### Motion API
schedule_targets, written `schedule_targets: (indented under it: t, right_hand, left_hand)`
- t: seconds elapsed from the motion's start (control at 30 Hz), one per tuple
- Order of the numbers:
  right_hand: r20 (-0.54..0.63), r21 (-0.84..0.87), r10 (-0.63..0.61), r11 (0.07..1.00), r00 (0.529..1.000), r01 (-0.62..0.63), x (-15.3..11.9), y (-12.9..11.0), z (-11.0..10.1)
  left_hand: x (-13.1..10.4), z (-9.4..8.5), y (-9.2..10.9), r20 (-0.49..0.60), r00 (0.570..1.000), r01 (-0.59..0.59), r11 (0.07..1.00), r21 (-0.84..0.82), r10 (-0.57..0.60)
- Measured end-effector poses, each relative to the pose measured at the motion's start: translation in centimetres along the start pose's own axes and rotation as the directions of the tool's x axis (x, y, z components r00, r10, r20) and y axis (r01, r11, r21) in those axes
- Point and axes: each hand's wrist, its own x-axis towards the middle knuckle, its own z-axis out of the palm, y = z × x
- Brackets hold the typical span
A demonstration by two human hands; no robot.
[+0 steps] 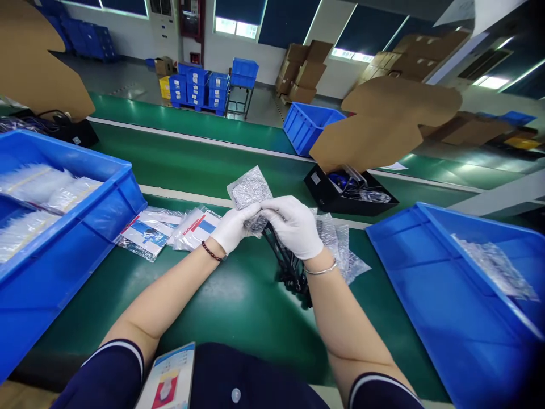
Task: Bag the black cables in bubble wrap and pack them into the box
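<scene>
Both my hands wear white gloves and meet in front of me over the green work surface [238,307]. Between them is a clear bubble-wrap bag [251,187], tilted upward, whose contents I cannot make out. My left hand [236,227] grips its lower left side. My right hand [293,224] has its fingers closed at the bag's lower right edge. Below the right hand hangs a bundle of black cables [293,272]; whether it comes out of the bag is hidden. More bubble-wrap bags [340,244] lie just right of that hand. Printed plastic packets [149,230] lie left of my left hand.
A blue bin [131,193] with clear plastic bags stands at left, another blue bin [409,267] at right. Ahead, a black box [323,193] with an upright cardboard flap holds cables. Beyond it, a blue crate [302,130] sits by the green conveyor [191,153].
</scene>
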Motion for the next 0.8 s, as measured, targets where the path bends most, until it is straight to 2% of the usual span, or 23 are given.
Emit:
schedule_targets:
  t: [0.07, 0.1, 0.17, 0.27, 0.37, 0.5, 0.8]
  right_hand:
    - [-0.030, 0.114, 0.158, 0.981, 0.987, -0.154, 0.2, 0.0, 0.3]
    - [0.001, 0.172, 0.223, 0.960, 0.975, -0.219, 0.3, 0.2, 0.5]
    - [0.121, 0.263, 0.314, 0.905, 0.942, -0.335, 0.3, 0.7, 1.0]
    - [0.255, 0.313, 0.365, 0.845, 0.895, -0.434, 0.3, 1.3, 1.7]
    - [0.301, 0.301, 0.372, 0.837, 0.878, -0.457, 0.3, 1.5, 2.2]
    - [0.312, 0.288, 0.357, 0.848, 0.881, -0.446, 0.4, 1.5, 2.3]
    - [0.324, 0.269, 0.326, 0.868, 0.888, -0.417, 0.6, 1.0, 2.2]
  left_hand:
    - [-0.1, -0.7, 0.5, 0.026, 0.999, -0.039, 0.992, 0.122, 0.037]
    - [-0.2, -1.2, 0.6, 0.036, 0.999, -0.040, 0.982, 0.184, 0.034]
    - [-0.3, -2.3, 0.8, 0.049, 0.999, -0.036, 0.958, 0.286, 0.022]
    - [-0.2, -3.8, 1.0, 0.052, 0.998, 0.002, 0.941, 0.337, -0.021]
    - [0.1, -4.8, 0.9, 0.074, 0.996, 0.029, 0.952, 0.305, -0.054]
    - [0.4, -5.3, 0.8, 0.103, 0.992, 0.040, 0.958, 0.285, -0.072]
    - [0.0, -4.7, 1.5, 0.127, 0.986, 0.078, 0.976, 0.204, -0.105]
